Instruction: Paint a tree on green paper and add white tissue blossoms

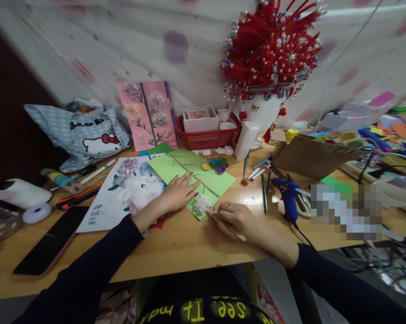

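My left hand (180, 192) lies with fingers stretched out on a light green sheet (162, 165), which has a painted dark branch. My right hand (236, 219) is closed around a flat wooden craft stick (238, 235), its tip by a white ruffled flower (203, 203) on the sheet's near corner. Whether the tip touches the petals I cannot tell. Small paint pots (220, 170) in yellow, blue, green and purple stand at the sheet's right edge. Under my left wrist is white paper (98, 198) with coloured flowers.
A blue glue gun (288, 198) with a cord stands right of my hand, near pens and a brush (245, 180). Behind are a red basket (203, 140), a pink flower picture (149, 114) and a red beaded headdress (273, 54). A phone (51, 240) lies at left.
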The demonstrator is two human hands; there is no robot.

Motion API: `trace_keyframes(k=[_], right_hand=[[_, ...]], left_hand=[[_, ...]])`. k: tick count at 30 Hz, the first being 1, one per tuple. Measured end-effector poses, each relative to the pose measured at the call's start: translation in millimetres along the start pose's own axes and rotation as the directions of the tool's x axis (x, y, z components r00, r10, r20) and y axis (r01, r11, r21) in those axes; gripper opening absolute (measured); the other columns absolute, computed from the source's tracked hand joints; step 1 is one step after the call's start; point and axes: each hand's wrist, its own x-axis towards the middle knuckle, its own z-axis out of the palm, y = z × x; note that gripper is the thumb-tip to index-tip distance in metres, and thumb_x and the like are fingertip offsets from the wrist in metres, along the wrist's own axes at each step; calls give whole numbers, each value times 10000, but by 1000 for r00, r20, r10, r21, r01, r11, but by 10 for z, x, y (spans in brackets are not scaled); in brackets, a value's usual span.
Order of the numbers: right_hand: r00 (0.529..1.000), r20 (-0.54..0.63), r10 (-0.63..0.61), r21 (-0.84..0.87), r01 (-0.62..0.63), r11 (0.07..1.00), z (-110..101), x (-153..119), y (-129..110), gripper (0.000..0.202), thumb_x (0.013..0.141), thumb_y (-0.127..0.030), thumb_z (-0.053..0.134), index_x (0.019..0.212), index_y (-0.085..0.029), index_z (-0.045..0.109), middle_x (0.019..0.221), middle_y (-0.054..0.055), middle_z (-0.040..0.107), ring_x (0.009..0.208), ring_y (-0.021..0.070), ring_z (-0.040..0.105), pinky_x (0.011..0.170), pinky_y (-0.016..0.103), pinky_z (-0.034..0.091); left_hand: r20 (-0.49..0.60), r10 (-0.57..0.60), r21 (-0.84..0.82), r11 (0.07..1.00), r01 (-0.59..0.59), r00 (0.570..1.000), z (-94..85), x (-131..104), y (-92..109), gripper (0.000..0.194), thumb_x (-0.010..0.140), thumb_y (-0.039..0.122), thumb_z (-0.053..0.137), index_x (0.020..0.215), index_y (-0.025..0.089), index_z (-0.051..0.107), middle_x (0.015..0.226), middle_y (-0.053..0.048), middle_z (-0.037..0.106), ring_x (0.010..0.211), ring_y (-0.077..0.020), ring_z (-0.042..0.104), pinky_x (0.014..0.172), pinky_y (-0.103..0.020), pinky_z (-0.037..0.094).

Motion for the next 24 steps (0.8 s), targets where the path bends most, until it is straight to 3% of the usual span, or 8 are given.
trace_keyframes(k=[7, 18, 21, 24], right_hand=[[992, -111, -59, -114, 46, 992, 12, 16, -31, 302, 957, -171, 388, 713, -168, 565, 617, 11, 546, 529, 110, 444, 536, 254, 363], [983, -180, -40, -141, 14, 990, -102, -63, -44, 349, 979, -201, 337, 663, -194, 485, 563, -16, 515, 488, 105, 428, 513, 258, 326], [958, -276, 81, -134, -122, 983, -112, -131, -57, 328, 968, -200, 343, 679, -198, 497, 563, -5, 537, 493, 118, 453, 510, 272, 334], [927, -358, 115, -63, -147, 987, -117, -184, -56, 302, 969, -183, 313, 772, -192, 541, 611, 12, 590, 530, 128, 517, 525, 267, 380]], left_hand=[[12, -19, 6, 1000, 19, 1000, -10, -6, 3, 474, 981, 406, 327, 1443, 300, 351, 1551, -77, 247, 1411, -276, 243, 1123, -472, 206], [-8, -1, -24, 1000, 0, 1000, 52, 7, -41, 470, 978, 394, 347, 1437, 293, 361, 1545, -96, 257, 1407, -281, 252, 1116, -490, 212], [-133, 30, -141, 989, -49, 991, -35, -13, -54, 410, 956, 366, 401, 1329, 244, 520, 1444, -106, 445, 1341, -273, 375, 1097, -486, 253], [-359, 35, -361, 916, -173, 933, -265, -94, 40, 331, 934, 388, 454, 1103, 205, 671, 1172, -94, 651, 1128, -239, 550, 1002, -407, 377]])
